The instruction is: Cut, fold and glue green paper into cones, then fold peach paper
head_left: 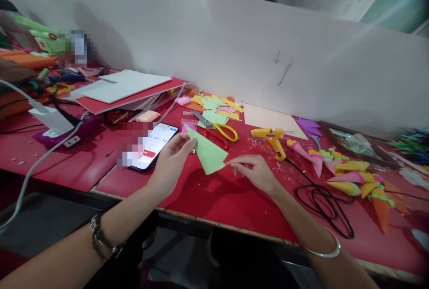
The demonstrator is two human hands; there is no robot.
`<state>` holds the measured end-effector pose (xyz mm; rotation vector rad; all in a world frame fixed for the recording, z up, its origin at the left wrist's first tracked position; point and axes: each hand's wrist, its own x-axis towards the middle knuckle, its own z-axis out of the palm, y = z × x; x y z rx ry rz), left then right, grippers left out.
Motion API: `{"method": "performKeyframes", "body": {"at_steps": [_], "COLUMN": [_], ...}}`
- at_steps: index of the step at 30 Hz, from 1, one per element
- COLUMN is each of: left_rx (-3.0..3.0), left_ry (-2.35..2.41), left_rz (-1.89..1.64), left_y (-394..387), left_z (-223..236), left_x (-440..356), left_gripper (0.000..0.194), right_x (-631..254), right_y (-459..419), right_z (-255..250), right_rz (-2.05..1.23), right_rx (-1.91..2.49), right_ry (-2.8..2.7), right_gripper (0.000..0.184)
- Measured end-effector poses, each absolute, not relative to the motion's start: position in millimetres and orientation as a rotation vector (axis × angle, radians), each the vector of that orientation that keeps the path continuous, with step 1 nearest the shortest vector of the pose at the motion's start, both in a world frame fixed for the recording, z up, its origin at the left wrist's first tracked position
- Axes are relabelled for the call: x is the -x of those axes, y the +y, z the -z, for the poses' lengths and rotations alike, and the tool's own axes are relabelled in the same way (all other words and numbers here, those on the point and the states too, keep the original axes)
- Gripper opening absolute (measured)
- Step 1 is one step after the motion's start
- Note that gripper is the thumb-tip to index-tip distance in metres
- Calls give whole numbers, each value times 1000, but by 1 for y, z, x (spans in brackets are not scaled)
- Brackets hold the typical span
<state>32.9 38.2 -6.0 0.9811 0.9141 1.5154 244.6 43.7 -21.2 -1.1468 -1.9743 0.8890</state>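
Note:
A light green sheet of paper (208, 152), cut to a tapering shape, is held up over the red table. My left hand (176, 152) pinches it near its narrow upper left end between thumb and fingers. At the lower right corner, my right hand (253, 170) has its index finger and thumb closed on the paper's edge, the other fingers curled. Just behind the paper lie scissors (226, 131) with yellow handles. A phone (157, 143) showing a running timer rests beside my left hand. To the right of the paper stands a yellow hot glue gun (271, 139).
Colored paper scraps (214, 105) lie near the wall. Decorated paper cones (355, 177) and a looped black cord (321, 204) occupy the right side. White boards (130, 85) are stacked at left, near a purple power strip (70, 134). Another person's hand (15, 72) shows at far left.

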Motion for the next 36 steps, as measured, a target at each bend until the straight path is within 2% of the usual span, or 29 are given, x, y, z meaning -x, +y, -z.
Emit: {"method": "performKeyframes", "body": {"at_steps": [7,13,19,24,29,36], "left_rx": [-930,-944,-1084,-1320,-1693,-1787], "left_ry": [805,717,757,826,869,886], "left_rz": [-1498,-1432,-1191,-1128,-1096,-1016], "left_y": [48,57,56,54,50,42], "left_z": [-3,-3,-1,2,11,25], "left_x": [-43,-69,-92,-90,-84,-77], "left_gripper": [15,11,18,24,20,21], "right_x": [-247,-251,-252,-252,-249,-244], "right_y": [44,46,48,50,49,44], "right_z": [24,26,26,28,25,21], "right_rz": [-1001,-984,-852,-845,-1003,-1109], "right_rx": [1105,1131,1145,1124,1059,941], "right_ry": [-1925,-1919,-1912,-1889,-1728,-1747], "right_gripper": [51,56,40,36,30,19]}}
